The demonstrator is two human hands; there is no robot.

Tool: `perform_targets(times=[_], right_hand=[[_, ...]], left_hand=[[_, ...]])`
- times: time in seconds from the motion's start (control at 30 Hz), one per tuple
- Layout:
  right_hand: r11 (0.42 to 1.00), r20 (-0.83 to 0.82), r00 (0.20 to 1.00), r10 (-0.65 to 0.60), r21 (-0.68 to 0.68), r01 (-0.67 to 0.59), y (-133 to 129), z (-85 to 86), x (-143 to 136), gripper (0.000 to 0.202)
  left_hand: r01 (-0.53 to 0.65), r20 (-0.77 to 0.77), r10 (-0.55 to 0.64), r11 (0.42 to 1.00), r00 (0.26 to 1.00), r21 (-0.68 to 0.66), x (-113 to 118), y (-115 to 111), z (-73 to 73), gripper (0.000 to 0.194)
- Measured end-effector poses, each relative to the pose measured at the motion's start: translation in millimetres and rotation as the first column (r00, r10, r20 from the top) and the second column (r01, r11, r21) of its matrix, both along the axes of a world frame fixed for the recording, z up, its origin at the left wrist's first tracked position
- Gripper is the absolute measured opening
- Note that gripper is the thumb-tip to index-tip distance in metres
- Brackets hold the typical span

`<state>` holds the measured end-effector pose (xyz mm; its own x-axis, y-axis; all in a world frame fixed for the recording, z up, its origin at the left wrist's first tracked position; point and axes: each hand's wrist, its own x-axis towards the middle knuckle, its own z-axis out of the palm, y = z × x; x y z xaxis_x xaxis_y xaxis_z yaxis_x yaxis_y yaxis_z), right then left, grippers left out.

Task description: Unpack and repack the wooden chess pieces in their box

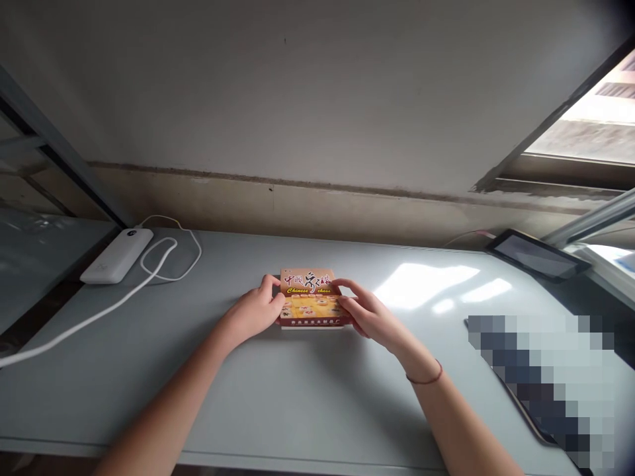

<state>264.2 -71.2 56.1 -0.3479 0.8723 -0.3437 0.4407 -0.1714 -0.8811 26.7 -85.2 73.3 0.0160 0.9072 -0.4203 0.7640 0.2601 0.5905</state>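
A Chinese chess box (pixel 311 305), brown and yellow with printed lettering and pictures of pieces, is at the middle of the grey table. My left hand (pixel 254 309) grips its left side, thumb at the front corner and fingers bent behind the edge. On the opposite side, my right hand (pixel 370 312) holds the box with its thumb and forefinger along the top edge and other fingers lower down. The box faces me with its lettering upright. Whether its underside touches the table cannot be made out.
A white power bank (pixel 118 256) lies at the left with a white cable (pixel 119 301) running toward me. A dark-framed tablet-like device (pixel 538 254) rests at the back right. A blurred-out flat object (pixel 546 390) lies at the right. Metal posts flank the grey table (pixel 317 410), and a wall stands behind.
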Motion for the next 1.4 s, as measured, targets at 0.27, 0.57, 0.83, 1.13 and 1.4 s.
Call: perform_targets(times=[0.27,0.57,0.83,1.13,1.4], right_hand=[[0.96,0.203,0.942,0.266,0.035,-0.279,-3.6,-3.3,10.1,0.048],[0.945,0.365,0.931,0.009,0.3,-0.127,1.4,-21.1,-3.6,0.049],[0.862,0.389,0.888,-0.246,0.507,0.017,21.2,-37.6,5.2,0.036],[0.843,0.755,0.537,-0.376,0.519,-0.14,71.2,-48.4,-9.7,0.033],[0.847,0.755,0.536,-0.377,0.516,-0.13,83.0,-51.1,-9.9,0.039]], left_hand=[[0.158,0.058,-0.152,0.981,0.987,-0.113,-10.2,0.1,-14.6,0.029],[0.161,-0.364,-0.092,0.973,0.927,0.163,14.1,6.9,-32.4,0.043],[0.201,-0.464,-0.046,0.935,0.885,0.292,-3.7,29.7,-39.6,0.038],[0.289,-0.573,-0.045,0.894,0.818,0.343,-8.6,86.1,-52.8,0.034],[0.278,-0.541,-0.026,0.877,0.841,0.391,-16.0,84.4,-59.6,0.03]])
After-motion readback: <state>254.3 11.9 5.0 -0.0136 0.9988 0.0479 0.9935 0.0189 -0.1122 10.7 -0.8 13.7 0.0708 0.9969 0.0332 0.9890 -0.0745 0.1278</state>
